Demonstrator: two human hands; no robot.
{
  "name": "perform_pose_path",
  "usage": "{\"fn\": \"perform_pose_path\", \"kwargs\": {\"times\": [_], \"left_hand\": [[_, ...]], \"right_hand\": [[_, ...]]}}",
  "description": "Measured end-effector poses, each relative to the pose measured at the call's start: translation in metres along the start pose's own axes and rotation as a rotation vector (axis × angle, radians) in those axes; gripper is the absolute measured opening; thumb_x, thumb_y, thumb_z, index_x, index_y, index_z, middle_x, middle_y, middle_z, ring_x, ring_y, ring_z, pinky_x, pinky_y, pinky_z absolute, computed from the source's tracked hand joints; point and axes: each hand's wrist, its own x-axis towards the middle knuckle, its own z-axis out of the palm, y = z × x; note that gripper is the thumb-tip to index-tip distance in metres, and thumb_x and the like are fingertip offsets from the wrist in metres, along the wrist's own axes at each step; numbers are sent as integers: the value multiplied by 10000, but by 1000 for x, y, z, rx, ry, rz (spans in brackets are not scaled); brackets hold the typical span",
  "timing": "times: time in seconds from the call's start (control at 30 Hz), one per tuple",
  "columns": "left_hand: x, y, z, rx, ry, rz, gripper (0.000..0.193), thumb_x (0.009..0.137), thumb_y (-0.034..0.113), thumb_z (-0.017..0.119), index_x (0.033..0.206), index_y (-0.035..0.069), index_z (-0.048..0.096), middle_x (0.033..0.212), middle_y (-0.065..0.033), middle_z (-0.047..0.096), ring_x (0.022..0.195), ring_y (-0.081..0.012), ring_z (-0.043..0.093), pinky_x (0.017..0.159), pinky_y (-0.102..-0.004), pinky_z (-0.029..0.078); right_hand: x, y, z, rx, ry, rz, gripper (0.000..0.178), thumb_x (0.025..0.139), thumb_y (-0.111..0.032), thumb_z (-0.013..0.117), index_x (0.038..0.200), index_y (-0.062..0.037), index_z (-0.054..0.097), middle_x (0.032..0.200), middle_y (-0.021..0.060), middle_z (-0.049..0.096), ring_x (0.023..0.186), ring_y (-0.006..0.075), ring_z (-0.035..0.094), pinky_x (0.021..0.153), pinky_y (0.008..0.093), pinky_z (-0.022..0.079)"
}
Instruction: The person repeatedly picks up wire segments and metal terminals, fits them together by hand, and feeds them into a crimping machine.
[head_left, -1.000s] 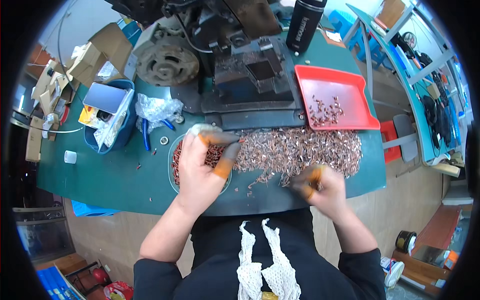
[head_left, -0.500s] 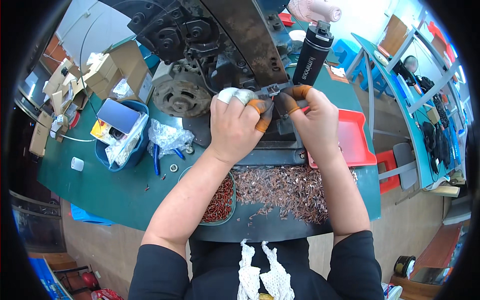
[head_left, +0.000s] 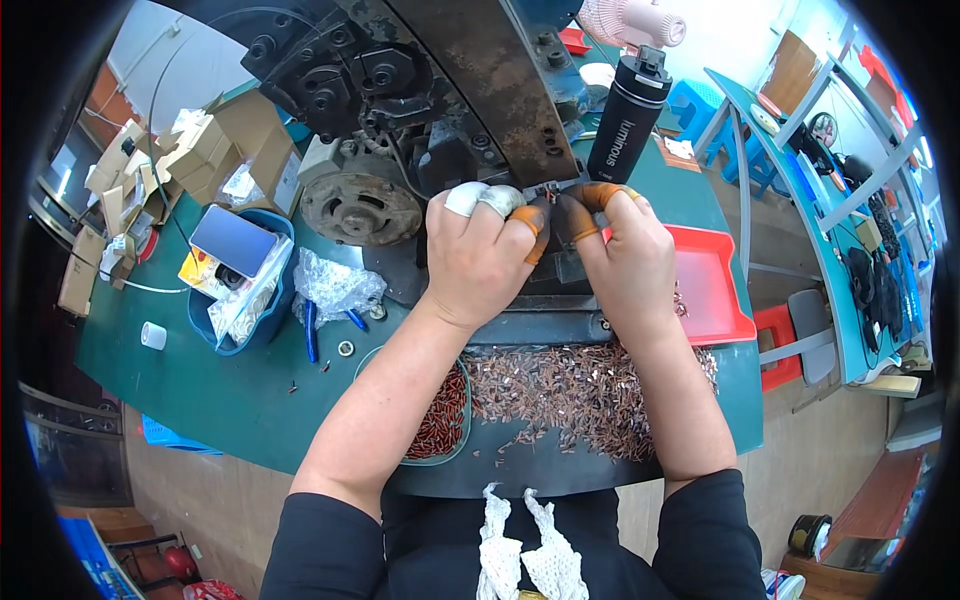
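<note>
Bringing left hand (head_left: 475,250) and right hand (head_left: 628,255) together under the head of one dark machine (head_left: 470,90), thumbs and forefingers bent inward, fingertips close beside each other. Narrowing each grip to a pinch; unable to tell fully closed from slightly parted, or to make out any piece between the pads. Reaching right up to one small metal fitting (head_left: 553,190), contact too small to confirm. Wearing orange, dark-stained covers (head_left: 605,192) on thumb and forefinger of both hands, plus two white covers (head_left: 483,198) on left.

Counting next: finding reddish-brown parts (head_left: 440,420), too many to number, in one bowl (head_left: 469,410) on the counter (head_left: 240,410), partly under left forearm (head_left: 390,400). Seeing to the right of it one broad pile of small brown and silvery pieces (head_left: 560,400), also past counting, reaching to right forearm (head_left: 685,400). Noting one red tray (head_left: 715,290) beyond, with a few parts near its left side, and one black bottle (head_left: 630,120) behind. Spotting on the left one blue bin (head_left: 279,308), one clear plastic bag (head_left: 335,285), two blue handles (head_left: 311,330), one small ring (head_left: 346,348) and one white roll (head_left: 153,335).
</note>
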Motion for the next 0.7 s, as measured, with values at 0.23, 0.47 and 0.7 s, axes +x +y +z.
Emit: {"fn": "perform_pose_path", "kwargs": {"times": [0.23,0.47,0.7], "left_hand": [[0,1,2,29,4,9,354,687,159,788,925,138,526,956,-30,590,913,-267,544,784,-424,373],[1,2,2,35,-10,1,346,689,163,785,926,142,533,947,-28,591,905,-261,540,779,-419,371],[2,2,2,44,-9,9,338,688,161,784,917,143,535,940,-28,590,903,-260,538,779,-414,371]], "right_hand": [[1,-1,-1,-1,-9,31,137,788,-89,727,837,-10,628,770,135,619,692,305,624,598,388,509],[1,-1,-3,-7,-90,93,159,808,-64,712,938,6,653,880,143,660,774,285,640,661,343,504],[1,1,0,22,-8,4,143,786,-96,730,841,-14,626,791,130,621,704,303,626,600,383,511]]}}
